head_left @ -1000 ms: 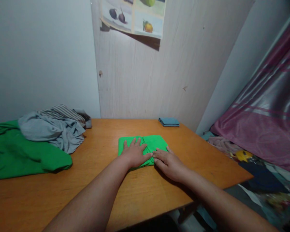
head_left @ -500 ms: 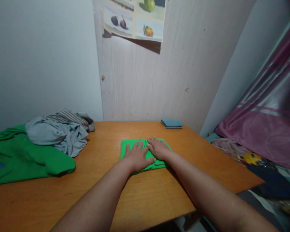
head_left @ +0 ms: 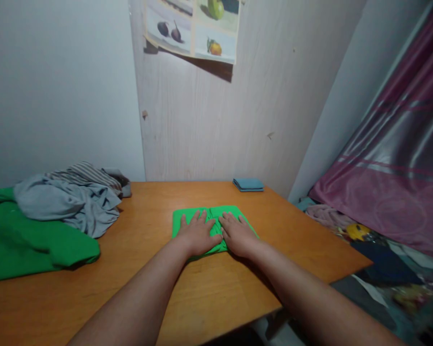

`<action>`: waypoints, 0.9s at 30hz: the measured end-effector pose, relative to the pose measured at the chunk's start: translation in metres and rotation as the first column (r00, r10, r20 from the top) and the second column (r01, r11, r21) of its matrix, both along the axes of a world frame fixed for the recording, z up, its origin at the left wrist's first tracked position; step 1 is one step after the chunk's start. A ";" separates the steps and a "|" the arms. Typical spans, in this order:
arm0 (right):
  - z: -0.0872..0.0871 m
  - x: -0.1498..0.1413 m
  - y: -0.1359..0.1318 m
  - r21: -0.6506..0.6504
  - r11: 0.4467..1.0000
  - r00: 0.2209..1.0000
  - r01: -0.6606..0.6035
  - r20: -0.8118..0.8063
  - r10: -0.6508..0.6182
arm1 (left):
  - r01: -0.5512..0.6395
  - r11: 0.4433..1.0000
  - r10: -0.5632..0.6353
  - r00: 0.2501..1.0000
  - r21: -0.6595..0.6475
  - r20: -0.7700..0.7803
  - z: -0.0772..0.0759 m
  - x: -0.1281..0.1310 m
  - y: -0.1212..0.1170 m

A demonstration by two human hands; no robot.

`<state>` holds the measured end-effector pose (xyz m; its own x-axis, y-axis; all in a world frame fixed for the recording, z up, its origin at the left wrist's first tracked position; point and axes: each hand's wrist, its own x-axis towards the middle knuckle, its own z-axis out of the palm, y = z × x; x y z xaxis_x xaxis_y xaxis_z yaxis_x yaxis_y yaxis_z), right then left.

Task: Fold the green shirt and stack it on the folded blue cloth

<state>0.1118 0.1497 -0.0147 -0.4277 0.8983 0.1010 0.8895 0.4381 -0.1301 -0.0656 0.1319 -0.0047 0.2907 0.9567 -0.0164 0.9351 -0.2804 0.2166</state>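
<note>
A folded green cloth (head_left: pixel 205 215) lies in the middle of the wooden table (head_left: pixel 166 288). My left hand (head_left: pixel 197 233) rests flat on its left half with the fingers spread. Beside it, my right hand (head_left: pixel 238 234) lies flat on the cloth's right half, fingers stretched out. The two hands sit side by side, nearly touching. Neither hand holds anything.
A heap of grey and striped clothes (head_left: pixel 70 198) lies at the table's back left, on a large green garment (head_left: pixel 29 245). A small folded blue cloth (head_left: pixel 248 184) sits at the back right by the wall. Right of the table hangs purple fabric (head_left: pixel 393 163) over cluttered items.
My right hand moved from the cloth's near right edge up onto its top, then drew back a little beside my left hand. The left hand stayed flat on the cloth.
</note>
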 end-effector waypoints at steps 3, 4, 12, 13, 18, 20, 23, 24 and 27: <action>-0.006 0.001 -0.011 0.033 0.999 1.000 0.000 -0.007 0.001 | 0.003 1.000 -0.003 1.000 0.007 -0.004 -0.002 0.000 0.002; -0.006 0.001 -0.011 0.027 1.000 1.000 -0.012 -0.016 0.013 | 0.003 1.000 -0.003 1.000 0.013 -0.006 -0.003 0.000 0.002; 0.002 0.048 0.007 0.055 0.963 0.856 0.263 -0.473 -0.207 | 0.007 0.999 -0.006 1.000 0.033 -0.028 -0.005 -0.002 0.003; 0.000 0.057 0.007 0.020 0.947 0.813 0.320 -0.519 -0.264 | 0.007 0.999 -0.006 1.000 0.032 -0.030 -0.004 -0.002 0.003; -0.008 0.080 -0.005 -0.211 0.913 0.645 0.350 -0.652 -0.398 | 0.010 1.000 -0.009 1.000 0.021 -0.013 -0.003 -0.002 0.003; -0.006 0.081 -0.011 -0.334 0.905 0.599 0.263 -0.679 -0.424 | 0.008 1.000 -0.008 1.000 0.028 -0.003 -0.004 -0.002 0.003; -0.001 0.079 -0.016 -0.509 0.850 0.575 0.135 -0.658 -0.486 | 0.005 0.999 -0.005 1.000 0.045 0.007 -0.005 -0.002 0.002; 0.001 0.078 -0.017 -0.541 0.833 0.570 0.117 -0.650 -0.502 | 0.004 0.999 -0.004 1.000 0.050 0.008 -0.005 -0.002 0.002; 0.003 0.074 -0.019 -0.566 0.818 0.544 0.102 -0.657 -0.522 | 0.004 0.999 -0.005 1.000 0.053 0.009 -0.004 -0.002 0.000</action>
<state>0.1859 0.1303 -0.0112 -0.0572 0.9826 -0.1768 0.4200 -0.1370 -0.8971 -0.0677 0.1315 -0.0085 0.2948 0.9548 0.0366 0.9320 -0.2958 0.2096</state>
